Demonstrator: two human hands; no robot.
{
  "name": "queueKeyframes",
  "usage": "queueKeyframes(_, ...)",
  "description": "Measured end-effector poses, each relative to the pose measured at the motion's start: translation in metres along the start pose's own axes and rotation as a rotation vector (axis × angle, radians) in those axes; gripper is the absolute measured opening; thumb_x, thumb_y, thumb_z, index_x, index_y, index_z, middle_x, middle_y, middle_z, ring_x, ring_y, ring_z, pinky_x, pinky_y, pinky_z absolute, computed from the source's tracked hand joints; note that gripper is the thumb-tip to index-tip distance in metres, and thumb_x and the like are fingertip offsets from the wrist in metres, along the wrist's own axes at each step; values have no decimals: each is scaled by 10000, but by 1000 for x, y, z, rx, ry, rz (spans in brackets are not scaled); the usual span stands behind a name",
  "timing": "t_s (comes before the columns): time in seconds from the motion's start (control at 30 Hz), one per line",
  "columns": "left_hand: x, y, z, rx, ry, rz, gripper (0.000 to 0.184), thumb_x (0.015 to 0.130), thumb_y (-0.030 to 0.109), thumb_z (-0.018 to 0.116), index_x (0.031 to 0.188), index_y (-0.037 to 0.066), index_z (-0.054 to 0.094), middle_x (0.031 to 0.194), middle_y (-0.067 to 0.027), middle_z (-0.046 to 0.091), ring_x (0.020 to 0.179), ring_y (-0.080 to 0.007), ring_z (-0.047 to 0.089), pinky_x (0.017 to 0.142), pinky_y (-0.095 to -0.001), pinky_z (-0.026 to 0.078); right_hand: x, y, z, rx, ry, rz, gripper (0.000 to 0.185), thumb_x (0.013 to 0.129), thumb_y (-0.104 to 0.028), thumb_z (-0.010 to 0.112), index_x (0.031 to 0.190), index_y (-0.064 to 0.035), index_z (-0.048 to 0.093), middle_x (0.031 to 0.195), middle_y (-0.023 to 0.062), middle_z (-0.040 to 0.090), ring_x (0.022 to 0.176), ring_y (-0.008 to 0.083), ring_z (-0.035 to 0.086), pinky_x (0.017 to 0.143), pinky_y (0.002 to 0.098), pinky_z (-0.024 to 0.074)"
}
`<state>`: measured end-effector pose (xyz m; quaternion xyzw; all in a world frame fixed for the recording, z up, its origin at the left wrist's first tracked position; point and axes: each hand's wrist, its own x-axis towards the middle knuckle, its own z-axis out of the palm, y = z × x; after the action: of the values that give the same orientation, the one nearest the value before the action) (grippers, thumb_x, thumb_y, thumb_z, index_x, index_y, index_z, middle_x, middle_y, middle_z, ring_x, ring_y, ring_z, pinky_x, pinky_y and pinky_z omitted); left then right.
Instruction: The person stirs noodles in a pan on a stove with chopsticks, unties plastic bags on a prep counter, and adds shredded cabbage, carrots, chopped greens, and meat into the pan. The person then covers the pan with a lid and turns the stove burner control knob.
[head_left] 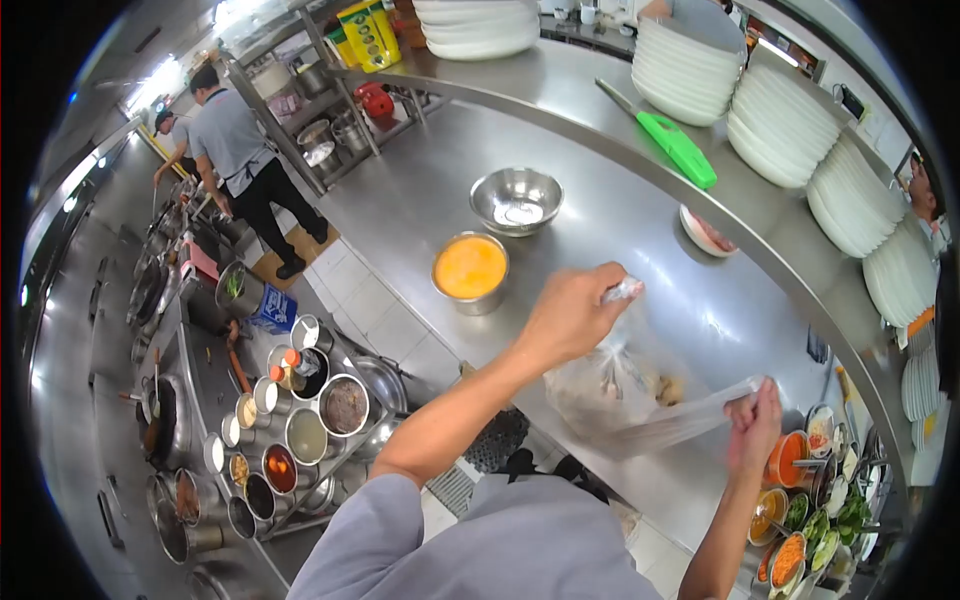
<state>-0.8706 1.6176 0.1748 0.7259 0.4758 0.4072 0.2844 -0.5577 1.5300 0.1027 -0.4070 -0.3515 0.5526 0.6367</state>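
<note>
A clear plastic bag [600, 392] rests on the steel counter in front of me, with pale, light-brown pieces showing through it. My left hand [583, 308] is closed around a bunched end of plastic above the bag. Off to the right, my right hand [755, 420] is closed on another part of the plastic and pulls it out taut. What exactly the bag contains is blurred by the film. Beyond my left hand stand a metal bowl of yellow-orange liquid [470, 268] and a shiny metal bowl [517, 203].
A raised shelf [590, 95] curves along the far side, bearing stacked white bowls [685, 75] and a green-sheathed knife [675, 148]. Sauce and vegetable containers [790, 460] crowd the right. Seasoning pots [307, 435] stand left, near a stove; two people work beyond.
</note>
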Motion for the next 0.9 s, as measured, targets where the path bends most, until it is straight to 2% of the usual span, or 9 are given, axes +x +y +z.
queueKeyframes(0.1,0,-12,6,92,216,293,193,802,159,716,748,10,606,704,-125,560,646,-277,521,581,-369,399,1,0,13,-239,142,-167,245,1013,-224,385,1016,-39,545,840,68,581,746,138,530,706,278,416)
queueKeyframes(0.17,-11,-23,23,83,201,354,186,801,152,718,738,13,612,715,-118,561,682,-256,533,611,-363,402,12,26,0,-247,-23,-170,341,1020,-250,343,1004,10,563,967,135,615,960,243,574,936,374,396)
queueKeyframes(0.37,-20,-30,67,-447,-160,306,201,866,204,663,835,5,661,943,-82,604,843,-223,576,803,-330,447,21,40,29,-227,-8,-184,460,1026,-402,354,899,-32,597,721,54,582,687,138,520,696,291,410)
queueKeyframes(0.43,-18,-28,86,-874,-545,-100,252,933,221,585,1044,3,646,1085,-49,596,910,-173,578,909,-307,415,25,44,26,74,-103,100,438,1021,-392,382,894,-38,606,614,10,505,578,96,456,549,253,357)
queueKeyframes(0.53,-24,-34,106,-736,-551,69,336,958,236,547,1217,23,566,1101,-32,588,920,-155,571,939,-305,403,23,49,48,-84,140,22,423,1017,-385,399,933,-33,618,592,-20,462,529,70,409,480,234,308)
queueKeyframes(0.63,-35,-31,112,-767,-780,-111,488,948,241,554,1388,64,442,1088,-32,586,1039,-140,530,956,-297,398,16,42,48,-73,210,13,302,995,-265,446,963,-23,625,672,-4,545,578,89,428,535,231,347)
queueKeyframes(0.77,-30,-33,117,-585,-785,60,633,924,172,581,1479,95,286,1043,-33,577,997,-141,539,932,-299,414,14,44,52,167,178,-20,186,929,-131,490,1001,-12,613,807,20,619,662,107,480,602,231,386)
queueKeyframes(0.83,-28,-36,118,-568,-850,72,686,893,93,589,1494,116,259,998,-51,578,897,-146,572,861,-303,460,18,50,43,-106,10,85,253,862,-34,461,1086,-11,574,1156,158,635,835,139,575,721,247,414)
queueKeyframes(0.9,-26,-36,122,-518,-897,26,697,882,71,574,1498,133,253,983,-56,582,843,-144,581,815,-300,480,16,56,43,-131,-6,58,261,871,-33,482,1115,-12,572,1059,111,647,817,132,568,711,253,424)
